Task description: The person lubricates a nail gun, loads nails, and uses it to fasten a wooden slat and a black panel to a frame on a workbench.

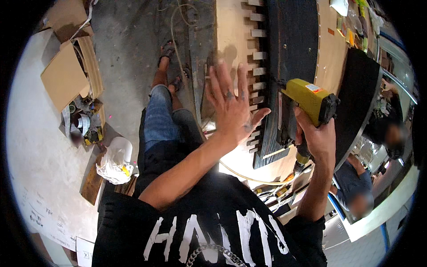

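My right hand point(318, 135) is wrapped round the handle of a yellow and black pneumatic nail gun point(305, 95). The gun's nose rests over a long black board point(293, 40), but whether it touches the board I cannot tell. My left hand point(231, 104) holds nothing, its fingers spread apart, above or on the plywood panel point(229, 33) near the board's left edge. A row of short pale wooden blocks point(259, 55) sticks out along that edge, partly hidden by my left hand. An air hose point(262, 181) runs from below the gun's handle to the left.
Cardboard boxes point(64, 75) and a bin of scraps point(84, 120) stand at the left, near a white plastic bag point(114, 167). Several tools point(282, 191) lie close to my body. Two people are visible at the right. A curved black panel point(362, 89) stands beyond the nail gun.
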